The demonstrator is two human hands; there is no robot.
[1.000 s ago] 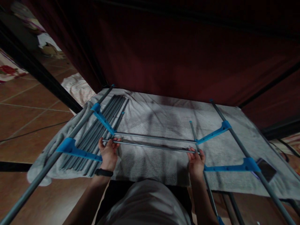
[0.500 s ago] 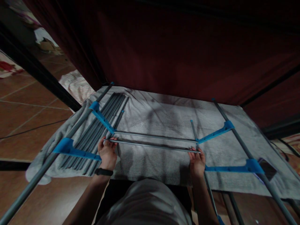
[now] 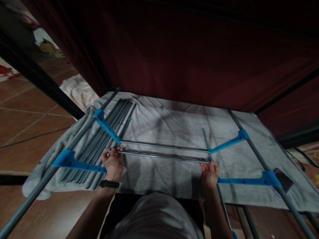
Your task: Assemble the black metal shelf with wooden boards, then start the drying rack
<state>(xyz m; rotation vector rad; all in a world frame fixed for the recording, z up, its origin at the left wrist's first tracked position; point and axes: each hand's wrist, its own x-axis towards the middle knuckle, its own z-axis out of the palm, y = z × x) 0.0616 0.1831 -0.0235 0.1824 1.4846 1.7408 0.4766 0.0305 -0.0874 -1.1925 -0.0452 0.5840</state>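
A thin grey metal rod [image 3: 159, 156] runs level across the space between my hands. My left hand [image 3: 112, 163] pinches its left end, close to a lower blue plastic bracket [image 3: 79, 164]. The fingers of my right hand [image 3: 209, 171] close on the right end, beside another blue bracket [image 3: 245, 181]. Just beyond lies a parallel crossbar [image 3: 164, 146], joining the upper left bracket [image 3: 107, 126] to the upper right bracket [image 3: 228, 142]. These brackets sit on a long left pole [image 3: 79, 136] and a long right pole [image 3: 256, 152].
Several loose grey tubes [image 3: 99, 146] lie in a bundle on the grey blanket [image 3: 164, 122] at the left. A dark phone [image 3: 283, 180] rests by the right pole. A dark red curtain [image 3: 179, 59] hangs behind; the tiled floor [image 3: 27, 122] shows at left.
The rod and both hands have shifted slightly toward me at the right end, and the left hand slightly left. Both hands keep their hold. The view has moved a little.
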